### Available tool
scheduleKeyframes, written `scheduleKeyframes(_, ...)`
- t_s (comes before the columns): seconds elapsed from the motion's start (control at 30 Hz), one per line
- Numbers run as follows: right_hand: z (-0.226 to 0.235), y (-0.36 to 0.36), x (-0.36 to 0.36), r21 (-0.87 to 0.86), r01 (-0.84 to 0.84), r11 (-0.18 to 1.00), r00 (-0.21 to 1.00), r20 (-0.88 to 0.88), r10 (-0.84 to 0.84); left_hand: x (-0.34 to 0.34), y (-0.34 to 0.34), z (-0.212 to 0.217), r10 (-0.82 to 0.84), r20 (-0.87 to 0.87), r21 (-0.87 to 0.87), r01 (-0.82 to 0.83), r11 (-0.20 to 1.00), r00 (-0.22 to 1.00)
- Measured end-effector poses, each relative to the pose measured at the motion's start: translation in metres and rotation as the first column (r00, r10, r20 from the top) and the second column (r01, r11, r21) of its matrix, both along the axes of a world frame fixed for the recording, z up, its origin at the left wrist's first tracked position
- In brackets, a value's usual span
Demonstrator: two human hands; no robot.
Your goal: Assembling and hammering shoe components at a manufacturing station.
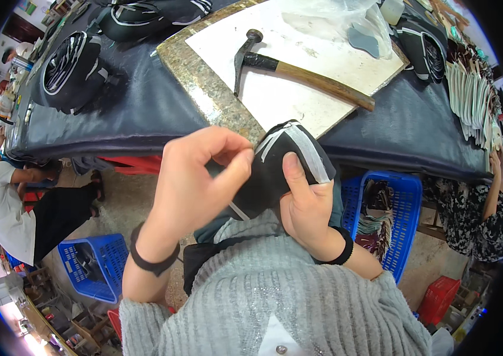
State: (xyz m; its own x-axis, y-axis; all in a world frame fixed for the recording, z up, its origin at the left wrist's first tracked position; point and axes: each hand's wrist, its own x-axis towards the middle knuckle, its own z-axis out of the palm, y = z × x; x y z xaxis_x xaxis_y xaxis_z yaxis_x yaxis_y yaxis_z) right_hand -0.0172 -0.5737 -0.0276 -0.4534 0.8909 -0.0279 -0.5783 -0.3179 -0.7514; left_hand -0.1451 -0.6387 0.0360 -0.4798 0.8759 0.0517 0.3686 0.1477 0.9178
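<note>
A black fabric shoe piece with white stripes is held up in front of my chest, just below the table edge. My left hand pinches its left edge between thumb and fingers. My right hand grips it from below, thumb pressed on its front. Both wrists wear black bands.
A stone slab with a white sheet lies on the dark table, a wooden-handled hammer on it. Black shoe uppers sit at left, stacked pieces at right. Blue baskets stand below. Other people sit at both sides.
</note>
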Motion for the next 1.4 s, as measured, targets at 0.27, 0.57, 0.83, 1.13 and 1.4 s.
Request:
scheduleKeyframes(0.27, -0.007, 0.004, 0.002, 0.293, 0.008, 0.956, 0.989, 0.136, -0.050, 0.013, 0.003, -0.015, 0.143, -0.596, 0.188, -0.036, 0.982, 0.790)
scheduleKeyframes(0.57, -0.004, 0.004, 0.000, 0.000, 0.007, 1.000, 1.000, 0.007, -0.007, 0.000, 0.000, -0.004, 0.073, -0.126, 0.054, -0.067, 0.996, 0.989)
scheduleKeyframes(0.83, -0.009, 0.005, 0.004, 0.203, 0.006, 0.979, 0.997, 0.080, -0.023, 0.021, -0.001, -0.014, 0.120, -0.375, 0.174, -0.058, 0.983, 0.919)
scheduleKeyframes(1.13, -0.003, 0.004, 0.007, -0.037, -0.082, 0.996, 0.996, -0.029, 0.081, -0.005, 0.000, 0.003, -0.107, -0.264, -0.002, 0.111, 0.994, 0.958)
scheduleKeyframes(1.4, -0.009, 0.007, 0.006, -0.099, -0.104, 0.990, 0.994, -0.021, 0.103, 0.004, -0.009, -0.004, 0.052, -0.299, 0.107, -0.021, 0.994, 0.953)
